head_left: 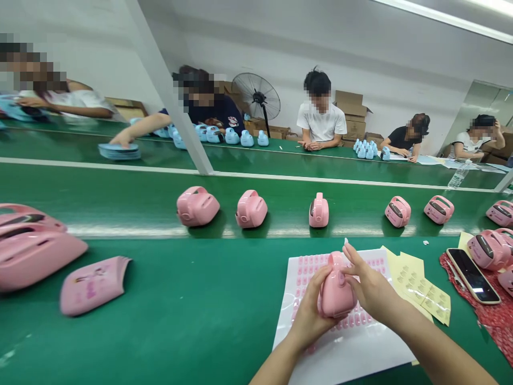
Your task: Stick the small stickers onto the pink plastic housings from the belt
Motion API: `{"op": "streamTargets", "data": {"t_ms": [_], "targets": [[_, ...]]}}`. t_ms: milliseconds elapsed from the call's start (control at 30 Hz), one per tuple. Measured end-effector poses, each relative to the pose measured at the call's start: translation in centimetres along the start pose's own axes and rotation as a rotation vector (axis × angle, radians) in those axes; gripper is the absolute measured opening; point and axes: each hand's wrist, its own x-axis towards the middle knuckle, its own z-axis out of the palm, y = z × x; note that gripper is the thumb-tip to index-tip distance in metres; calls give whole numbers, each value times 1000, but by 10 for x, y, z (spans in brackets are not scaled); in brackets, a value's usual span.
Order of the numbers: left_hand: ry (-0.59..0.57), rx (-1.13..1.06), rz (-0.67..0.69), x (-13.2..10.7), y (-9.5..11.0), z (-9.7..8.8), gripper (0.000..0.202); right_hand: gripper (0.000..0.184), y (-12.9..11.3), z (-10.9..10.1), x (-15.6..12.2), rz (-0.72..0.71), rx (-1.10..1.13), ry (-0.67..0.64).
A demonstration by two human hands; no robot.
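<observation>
My left hand (310,307) is wrapped round a small pink plastic case (336,299) with a carrying handle on top, held above a white sticker sheet (304,369). Against the case's right side, the fingers of my right hand (371,286) are bent close together at a small pink oval sticker (341,278). The index finger sticks up, with a small white bit at its tip; whether that is a nail or a scrap, I cannot tell. Rows of pink oval stickers on the sheet are partly hidden by my hands.
Pink cases (198,206) stand along the green belt ahead. To the right lie yellow label sheets (420,286), a phone (473,275) and red padding (491,315). A curved printed pink panel (96,286) lies left. Across the belt, several people sit beside light-blue cases (246,138).
</observation>
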Motion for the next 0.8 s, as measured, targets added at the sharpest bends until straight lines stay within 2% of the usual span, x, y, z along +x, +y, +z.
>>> {"op": "streamTargets", "data": {"t_ms": [133,200,267,333,400,467,500,567,667,733,800], "targets": [[-31,-42,-12,2,14,1,71,67,9,4,13,14,99,62],[-75,-43,-14,1,22,3,68,73,17,3,22,71,168,69],[-93,-83,-41,-3,27,5,71,70,29,1,29,150,246,63],[-98,-196,-99,-7,30,6,79,61,41,-1,30,231,340,-15],[-132,-379,-163,-10,29,7,89,53,50,-2,27,303,423,-155],[-173,-550,-225,-10,26,6,94,43,53,-5,23,359,411,-209],[-168,-597,-252,-9,24,6,94,38,53,-8,22,380,368,-170],[-100,-584,-304,-5,17,7,85,32,51,-19,25,401,257,2],[-21,-436,-356,-2,2,11,62,39,54,-41,47,393,63,268],[-62,-323,-357,-3,-7,14,51,45,64,-55,68,422,-103,393],[-151,-202,-323,-5,-11,18,39,49,79,-65,91,522,-252,487]]}}
